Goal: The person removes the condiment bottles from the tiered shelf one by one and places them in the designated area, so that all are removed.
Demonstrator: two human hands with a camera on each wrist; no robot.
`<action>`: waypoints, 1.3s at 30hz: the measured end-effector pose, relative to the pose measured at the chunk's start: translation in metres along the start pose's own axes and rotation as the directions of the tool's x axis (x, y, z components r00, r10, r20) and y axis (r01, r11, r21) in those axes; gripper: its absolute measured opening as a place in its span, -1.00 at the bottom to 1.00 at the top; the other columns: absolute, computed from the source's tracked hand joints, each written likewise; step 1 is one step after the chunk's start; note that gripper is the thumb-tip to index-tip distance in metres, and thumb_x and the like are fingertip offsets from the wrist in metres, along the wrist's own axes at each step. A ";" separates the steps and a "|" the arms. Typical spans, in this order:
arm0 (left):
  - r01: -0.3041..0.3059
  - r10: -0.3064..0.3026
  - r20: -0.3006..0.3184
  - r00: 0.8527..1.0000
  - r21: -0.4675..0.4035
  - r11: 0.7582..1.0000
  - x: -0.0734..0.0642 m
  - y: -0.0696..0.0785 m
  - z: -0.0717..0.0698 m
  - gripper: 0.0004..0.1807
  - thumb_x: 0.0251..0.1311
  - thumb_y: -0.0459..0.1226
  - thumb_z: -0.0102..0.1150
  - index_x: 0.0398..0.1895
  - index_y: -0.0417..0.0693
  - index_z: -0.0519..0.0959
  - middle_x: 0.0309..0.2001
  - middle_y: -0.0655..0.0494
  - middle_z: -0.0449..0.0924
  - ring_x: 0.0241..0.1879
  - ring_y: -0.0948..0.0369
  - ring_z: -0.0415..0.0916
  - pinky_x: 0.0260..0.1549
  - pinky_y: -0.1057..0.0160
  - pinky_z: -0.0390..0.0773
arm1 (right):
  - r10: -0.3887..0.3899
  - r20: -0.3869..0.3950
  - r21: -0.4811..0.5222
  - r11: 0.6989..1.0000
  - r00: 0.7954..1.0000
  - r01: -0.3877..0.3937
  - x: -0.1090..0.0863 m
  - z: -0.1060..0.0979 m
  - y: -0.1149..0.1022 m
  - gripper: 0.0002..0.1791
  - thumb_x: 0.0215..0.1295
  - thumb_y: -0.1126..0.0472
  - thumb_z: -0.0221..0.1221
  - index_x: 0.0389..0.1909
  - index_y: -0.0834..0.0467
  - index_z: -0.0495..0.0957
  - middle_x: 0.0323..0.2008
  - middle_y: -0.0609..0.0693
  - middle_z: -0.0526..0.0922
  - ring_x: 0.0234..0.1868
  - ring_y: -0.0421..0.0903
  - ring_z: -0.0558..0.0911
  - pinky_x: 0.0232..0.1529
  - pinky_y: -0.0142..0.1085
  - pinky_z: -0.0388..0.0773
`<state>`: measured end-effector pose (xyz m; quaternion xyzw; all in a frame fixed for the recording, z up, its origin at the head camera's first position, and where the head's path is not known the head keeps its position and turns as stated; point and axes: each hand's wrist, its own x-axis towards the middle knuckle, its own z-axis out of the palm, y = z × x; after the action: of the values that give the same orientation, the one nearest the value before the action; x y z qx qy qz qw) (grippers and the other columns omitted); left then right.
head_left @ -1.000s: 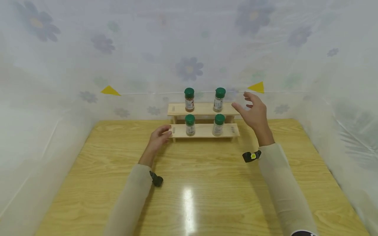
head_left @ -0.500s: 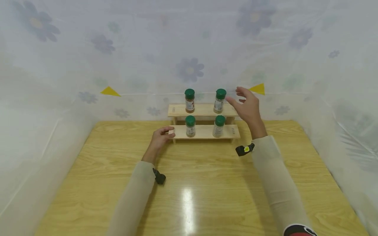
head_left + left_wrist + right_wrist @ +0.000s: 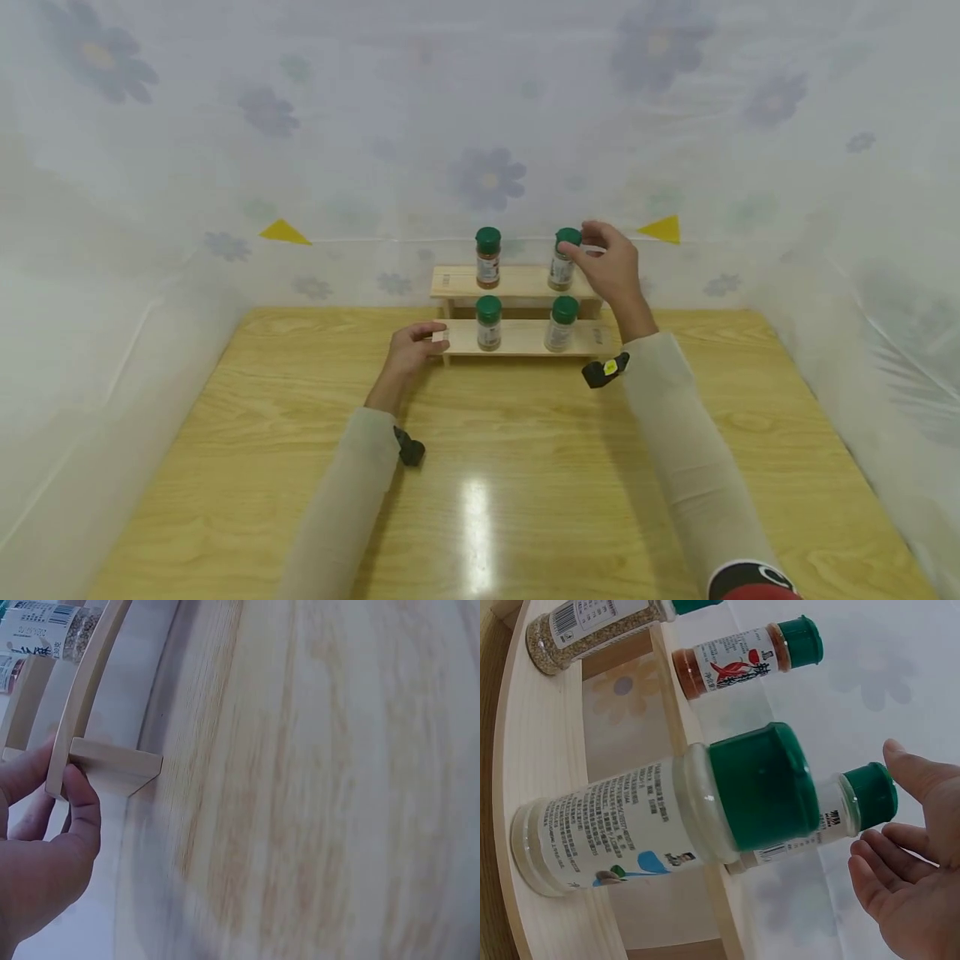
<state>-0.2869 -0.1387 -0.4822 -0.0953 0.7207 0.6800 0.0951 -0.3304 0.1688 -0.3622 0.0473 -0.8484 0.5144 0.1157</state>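
Note:
A two-tier wooden spice rack (image 3: 517, 283) carries several green-capped spice jars, two on each tier. My left hand (image 3: 408, 350) grips the left end of the lower shelf (image 3: 79, 705), thumb and fingers on opposite faces of the board. At the upper right, my right hand (image 3: 613, 265) is beside the back right jar (image 3: 870, 796), its thumb and fingers spread about the green cap; the wrist view shows a gap to the cap. A jar of red powder (image 3: 735, 664) stands back left. In front are a white-powder jar (image 3: 615, 825) and one with grains (image 3: 592, 630).
The rack stands at the back edge of a wood-grain table (image 3: 480, 450). Behind it hangs a pale flowered curtain (image 3: 375, 117) with two yellow triangles, one of them a left marker (image 3: 283, 232). Similar sheeting borders both sides.
My right hand has moved left from beyond the rack's right end to the back right jar's cap. My left hand has shifted slightly right and taken hold of the lower shelf's end.

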 end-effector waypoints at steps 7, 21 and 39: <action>0.002 -0.002 -0.009 1.000 -0.004 1.000 -0.001 0.000 0.005 -0.60 0.13 -0.44 0.25 0.09 -0.23 0.55 0.20 -0.10 0.43 -0.19 0.24 0.49 -0.18 0.27 0.61 | 0.011 0.004 -0.028 1.000 1.000 -0.011 0.001 0.004 0.002 -0.31 0.18 -0.09 0.26 0.25 0.20 0.39 0.15 0.19 0.50 0.16 0.06 0.48 0.19 -0.14 0.45; -0.001 0.001 -0.009 1.000 -0.014 1.000 0.001 0.001 0.011 -0.61 0.13 -0.46 0.24 0.08 -0.24 0.55 0.15 -0.10 0.45 -0.33 0.32 0.51 -0.24 0.29 0.60 | -0.022 -0.028 -0.055 0.998 0.999 0.021 0.001 0.005 0.008 -0.39 0.23 -0.02 0.24 0.19 0.26 0.43 0.09 0.23 0.54 0.11 0.10 0.51 0.16 -0.12 0.47; 0.009 -0.009 -0.006 1.000 -0.018 1.000 0.006 -0.003 0.006 -0.60 0.14 -0.44 0.24 0.09 -0.24 0.55 0.13 -0.09 0.45 -0.36 0.32 0.51 -0.28 0.35 0.59 | -0.068 -0.071 -0.051 0.997 0.995 0.065 -0.009 -0.008 -0.002 -0.42 0.22 0.01 0.26 0.17 0.26 0.46 0.06 0.22 0.55 0.10 0.05 0.52 0.14 -0.14 0.50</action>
<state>-0.2923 -0.1330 -0.4867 -0.1014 0.7144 0.6858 0.0949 -0.3196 0.1748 -0.3591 0.0540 -0.8539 0.4907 0.1646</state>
